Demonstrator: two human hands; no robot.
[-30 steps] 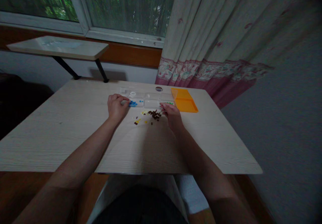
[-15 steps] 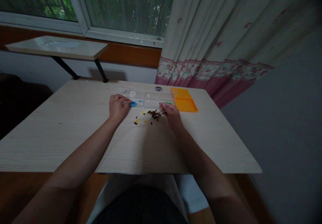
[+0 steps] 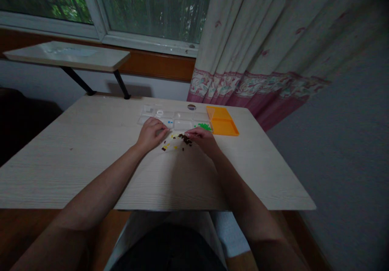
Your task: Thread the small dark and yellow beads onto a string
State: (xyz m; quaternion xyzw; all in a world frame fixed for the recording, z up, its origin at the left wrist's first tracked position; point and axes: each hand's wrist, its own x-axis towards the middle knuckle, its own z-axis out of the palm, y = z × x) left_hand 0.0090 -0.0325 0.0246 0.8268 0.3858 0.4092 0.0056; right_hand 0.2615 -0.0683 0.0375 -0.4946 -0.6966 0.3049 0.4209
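Observation:
My left hand (image 3: 151,134) rests at the front left of a clear compartment box (image 3: 183,125), its thumb and forefinger drawn together; anything between them is too small to make out. Over a pile of small dark brown pieces (image 3: 186,141), my right hand (image 3: 207,140) reaches in with fingertips pinched at the pile's upper edge. Small yellow pieces (image 3: 176,147) lie scattered on the table beside the brown ones. Green pieces (image 3: 203,126) fill part of the front right compartment. A few blue pieces (image 3: 170,122) show in a front left compartment, partly hidden by my left hand.
An orange tray (image 3: 224,128) adjoins the box's right end. Behind the box lies a dark round object (image 3: 191,107). A raised shelf (image 3: 73,56) on black legs stands at the table's back left. A curtain (image 3: 243,76) hangs behind the wooden table (image 3: 88,161).
My left hand has moved right and slightly nearer, away from the blue pieces. My right hand has shifted left from the green compartment to the brown pile, uncovering the green pieces.

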